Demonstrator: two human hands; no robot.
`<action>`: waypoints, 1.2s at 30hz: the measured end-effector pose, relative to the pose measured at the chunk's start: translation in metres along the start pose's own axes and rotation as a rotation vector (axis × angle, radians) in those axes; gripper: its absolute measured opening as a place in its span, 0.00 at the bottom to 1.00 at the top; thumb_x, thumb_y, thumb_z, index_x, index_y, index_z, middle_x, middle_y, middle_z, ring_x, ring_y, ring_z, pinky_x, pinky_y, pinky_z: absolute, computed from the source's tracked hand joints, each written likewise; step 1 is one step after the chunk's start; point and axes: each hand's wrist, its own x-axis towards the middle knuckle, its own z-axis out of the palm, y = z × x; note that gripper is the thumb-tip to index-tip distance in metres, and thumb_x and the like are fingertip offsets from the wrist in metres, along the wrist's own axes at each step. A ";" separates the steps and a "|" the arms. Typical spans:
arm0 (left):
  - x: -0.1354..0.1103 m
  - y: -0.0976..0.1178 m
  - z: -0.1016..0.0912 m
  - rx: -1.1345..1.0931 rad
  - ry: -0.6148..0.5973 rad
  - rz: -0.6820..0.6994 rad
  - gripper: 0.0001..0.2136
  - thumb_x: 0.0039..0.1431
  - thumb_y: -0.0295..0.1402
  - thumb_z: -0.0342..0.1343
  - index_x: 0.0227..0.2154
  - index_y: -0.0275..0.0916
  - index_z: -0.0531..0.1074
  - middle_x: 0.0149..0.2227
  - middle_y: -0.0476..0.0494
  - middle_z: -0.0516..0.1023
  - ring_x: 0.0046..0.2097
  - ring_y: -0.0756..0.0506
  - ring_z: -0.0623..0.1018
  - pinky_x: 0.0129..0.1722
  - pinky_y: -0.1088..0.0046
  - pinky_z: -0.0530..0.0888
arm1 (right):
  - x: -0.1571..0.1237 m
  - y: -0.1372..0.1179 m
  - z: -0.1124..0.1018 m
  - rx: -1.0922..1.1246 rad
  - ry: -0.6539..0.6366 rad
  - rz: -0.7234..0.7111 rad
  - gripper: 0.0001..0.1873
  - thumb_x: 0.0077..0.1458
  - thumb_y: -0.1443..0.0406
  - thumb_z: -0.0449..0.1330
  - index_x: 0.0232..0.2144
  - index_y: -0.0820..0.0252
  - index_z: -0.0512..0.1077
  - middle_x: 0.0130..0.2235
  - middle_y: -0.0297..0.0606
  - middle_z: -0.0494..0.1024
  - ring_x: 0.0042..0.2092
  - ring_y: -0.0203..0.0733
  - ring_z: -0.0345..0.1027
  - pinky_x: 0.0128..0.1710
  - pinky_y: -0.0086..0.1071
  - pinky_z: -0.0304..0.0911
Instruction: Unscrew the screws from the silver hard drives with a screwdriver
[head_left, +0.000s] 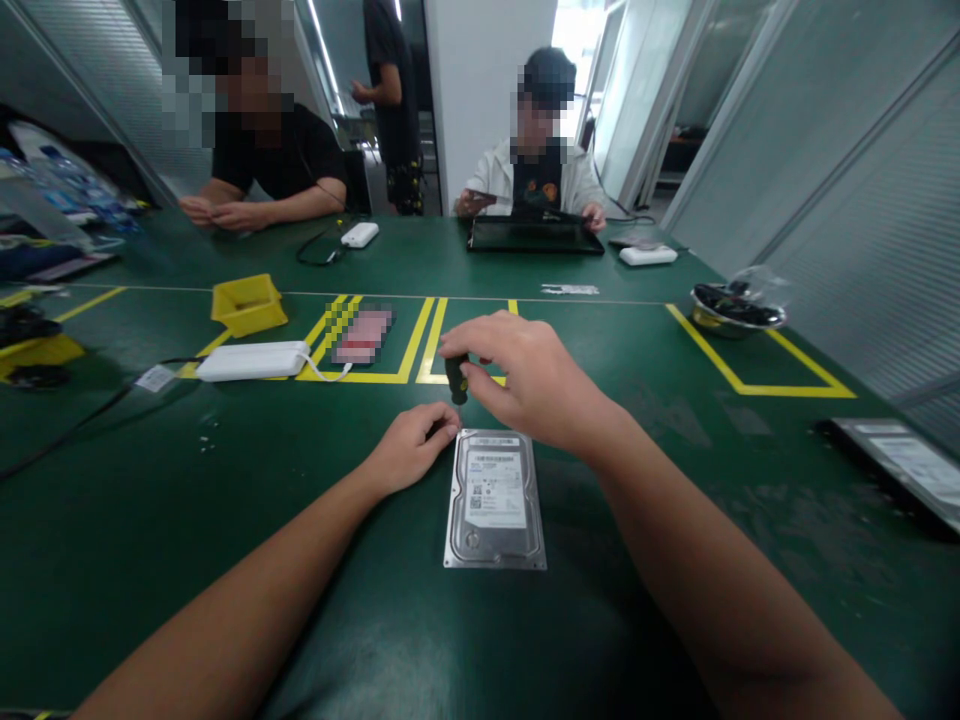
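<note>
A silver hard drive with a white printed label lies flat on the green table in front of me. My right hand is closed round the dark handle of a short screwdriver, held upright over the drive's far left corner. The screwdriver's thin shaft points down at that corner; its tip is too small to make out. My left hand rests beside the same corner, thumb and fingertips pinched together close to the shaft. Whatever lies between those fingertips is hidden.
Beyond my hands are a white power strip, a pink phone on a cable and a yellow bin. A bowl of dark parts and another drive stand right. Two people sit across the table, one holding a black panel.
</note>
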 end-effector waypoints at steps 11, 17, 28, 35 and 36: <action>0.000 -0.001 0.002 -0.001 0.004 0.025 0.08 0.66 0.35 0.50 0.33 0.38 0.70 0.34 0.49 0.75 0.37 0.46 0.73 0.39 0.69 0.66 | -0.001 0.001 0.003 -0.014 0.015 0.018 0.17 0.62 0.70 0.51 0.48 0.68 0.77 0.41 0.46 0.72 0.44 0.43 0.66 0.46 0.36 0.62; 0.000 -0.003 0.002 0.010 0.001 0.018 0.08 0.66 0.35 0.50 0.35 0.39 0.71 0.34 0.48 0.76 0.38 0.45 0.73 0.39 0.69 0.66 | -0.001 -0.001 0.002 -0.003 0.013 0.024 0.16 0.62 0.69 0.53 0.46 0.68 0.77 0.40 0.46 0.71 0.43 0.42 0.65 0.46 0.37 0.62; 0.000 0.000 0.000 -0.006 -0.003 0.020 0.07 0.65 0.34 0.50 0.32 0.38 0.69 0.32 0.50 0.74 0.36 0.46 0.72 0.37 0.70 0.65 | -0.001 0.004 0.004 0.020 0.030 0.035 0.15 0.59 0.71 0.52 0.47 0.66 0.72 0.44 0.43 0.76 0.46 0.43 0.68 0.49 0.35 0.60; 0.000 0.001 0.000 -0.010 -0.002 0.016 0.07 0.65 0.34 0.50 0.32 0.38 0.69 0.33 0.50 0.74 0.36 0.47 0.72 0.37 0.70 0.64 | 0.001 0.002 0.002 0.034 0.022 0.046 0.04 0.59 0.69 0.58 0.37 0.63 0.72 0.38 0.39 0.73 0.40 0.39 0.64 0.41 0.31 0.57; 0.000 0.001 0.000 -0.011 -0.001 0.018 0.07 0.65 0.34 0.50 0.32 0.38 0.69 0.33 0.50 0.74 0.36 0.46 0.72 0.38 0.70 0.65 | 0.001 0.002 0.002 0.034 0.023 0.049 0.04 0.59 0.67 0.59 0.36 0.63 0.72 0.38 0.39 0.73 0.40 0.39 0.64 0.41 0.31 0.57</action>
